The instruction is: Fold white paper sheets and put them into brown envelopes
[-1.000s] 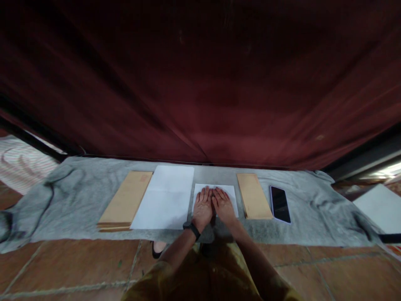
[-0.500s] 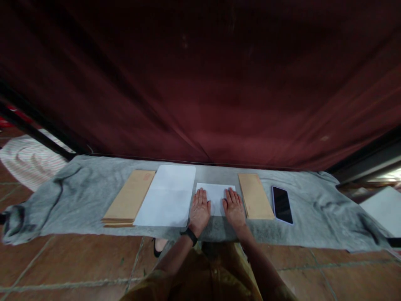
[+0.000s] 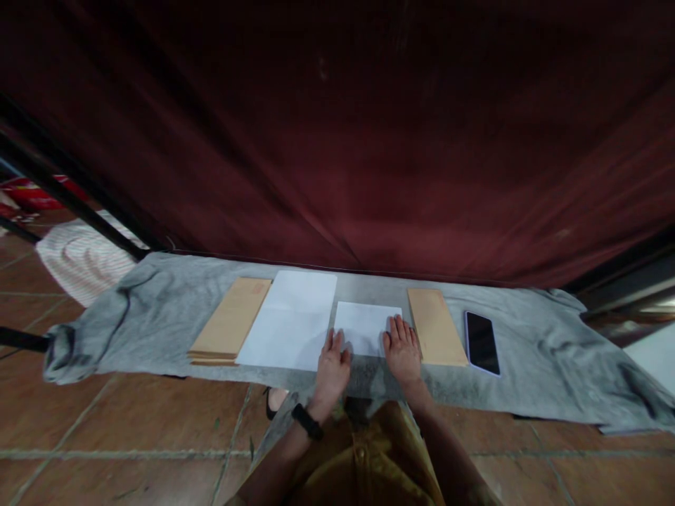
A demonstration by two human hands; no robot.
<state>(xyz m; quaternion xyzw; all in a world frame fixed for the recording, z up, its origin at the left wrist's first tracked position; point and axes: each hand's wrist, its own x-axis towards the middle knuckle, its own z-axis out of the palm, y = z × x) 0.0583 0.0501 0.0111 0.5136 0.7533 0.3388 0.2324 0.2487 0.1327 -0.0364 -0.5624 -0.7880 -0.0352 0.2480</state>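
Observation:
A small white sheet of paper (image 3: 366, 327), perhaps folded, lies crosswise on the grey cloth in front of me. Fingers outstretched, my right hand (image 3: 403, 355) rests flat over its right end. My left hand (image 3: 332, 369), with a dark band on the wrist, is at the sheet's lower left corner. Its index and middle fingers point forward and its thumb lies apart, with no held object showing. Just left of that hand is a larger white paper stack (image 3: 292, 320). A brown envelope (image 3: 436, 327) lies right beside my right hand.
Farther left, a pile of brown envelopes (image 3: 230, 320) touches the large white paper. A phone (image 3: 481, 343) lies right of the single envelope. Grey cloth (image 3: 548, 351) covers the narrow bench, and a dark red curtain (image 3: 348, 176) hangs behind it.
My left hand has drawn back toward me, from the small sheet's left part to its lower corner. My right hand stays flat on the sheet. The view has shifted slightly.

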